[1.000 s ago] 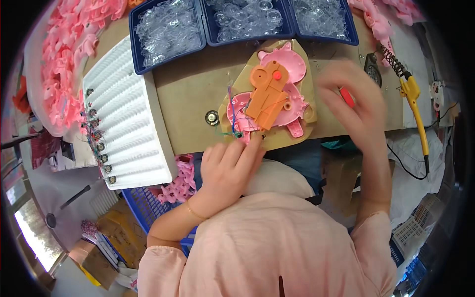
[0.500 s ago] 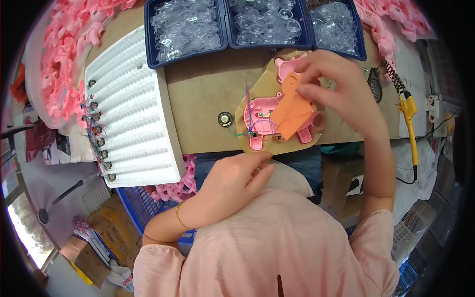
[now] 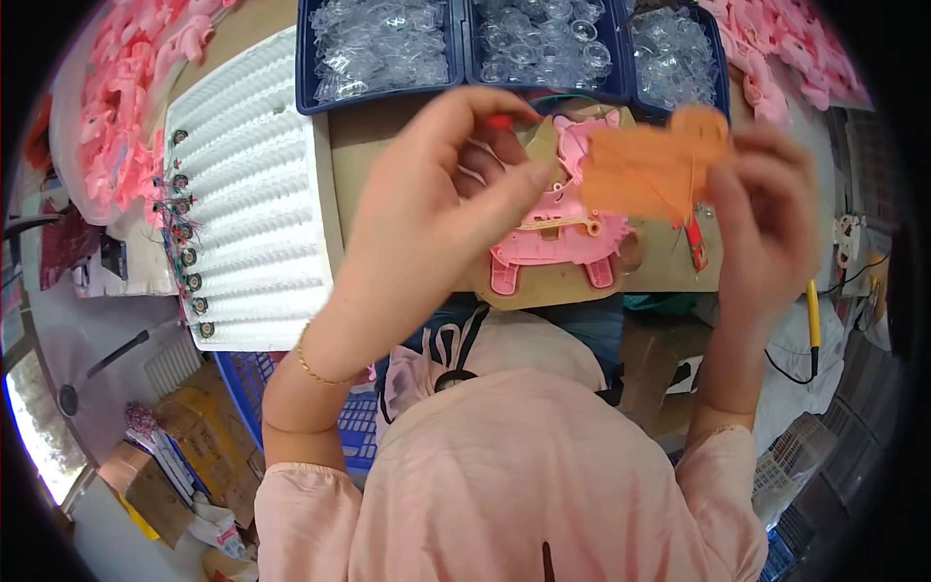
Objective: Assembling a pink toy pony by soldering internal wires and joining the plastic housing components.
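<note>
My right hand (image 3: 771,218) grips a flat orange template (image 3: 635,175) with a rounded end, raised over the right side of the work spot and blurred by motion. Half of a pink plastic toy shell (image 3: 553,250) rests on a tan shaped board (image 3: 543,297) in front of me; the template covers part of it. My left hand (image 3: 427,209) hangs over the shell's left side, fingers curled. A bit of red shows at its fingertips, too little to name. Beyond them a thin teal wire (image 3: 562,96) arcs by the blue bins.
Blue bins (image 3: 461,48) of clear plastic parts line the back. On the left stands a white ridged foam tray (image 3: 257,194) with small speakers (image 3: 189,256) and wires along its edge. A red-handled tool (image 3: 695,244) lies right of the board. Pink toy parts (image 3: 107,107) are heaped left.
My right hand has lifted the orange template off the shell, rightward. My left hand has risen from the table's front edge to above the board. The speaker and wires no longer show by the shell.
</note>
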The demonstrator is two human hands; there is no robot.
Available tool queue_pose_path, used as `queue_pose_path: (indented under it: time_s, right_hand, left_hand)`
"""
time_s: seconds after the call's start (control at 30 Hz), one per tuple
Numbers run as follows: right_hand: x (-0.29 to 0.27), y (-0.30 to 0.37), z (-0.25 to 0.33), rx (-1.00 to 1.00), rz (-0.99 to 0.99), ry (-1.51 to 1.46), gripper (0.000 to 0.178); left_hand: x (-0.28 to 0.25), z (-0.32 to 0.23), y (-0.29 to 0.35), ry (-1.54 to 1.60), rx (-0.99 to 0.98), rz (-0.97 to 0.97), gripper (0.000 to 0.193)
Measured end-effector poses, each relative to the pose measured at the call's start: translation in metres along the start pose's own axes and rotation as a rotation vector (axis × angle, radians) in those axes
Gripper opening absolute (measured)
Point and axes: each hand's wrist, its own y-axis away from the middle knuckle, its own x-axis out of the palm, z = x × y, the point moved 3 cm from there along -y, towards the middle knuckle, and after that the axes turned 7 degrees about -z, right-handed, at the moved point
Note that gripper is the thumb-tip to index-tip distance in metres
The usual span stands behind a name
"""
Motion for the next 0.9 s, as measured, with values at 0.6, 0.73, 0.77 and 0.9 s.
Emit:
queue_pose_path:
  time_s: [0.6, 0.73, 0.77, 0.9]
  right_hand:
    - [0.008, 0.063, -0.007, -0.018, 0.282, 0.233, 0.02]
    - [0.029, 0.025, 0.021, -0.074, 0.434, 0.18, 0.032]
    - [0.042, 0.023, 0.024, -0.063, 0.426, 0.184, 0.032]
    - [0.083, 0.023, 0.015, -0.072, 0.83, -0.042, 0.035]
  left_hand:
    - [0.001, 0.052, 0.041, -0.035, -0.071, -0.069, 0.017]
    - [0.003, 0.062, 0.049, 0.04, -0.008, -0.153, 0.021]
    - [0.002, 0.062, 0.049, 0.1, 0.007, -0.216, 0.023]
    - [0.001, 0.057, 0.05, 0.006, 0.081, -0.245, 0.027]
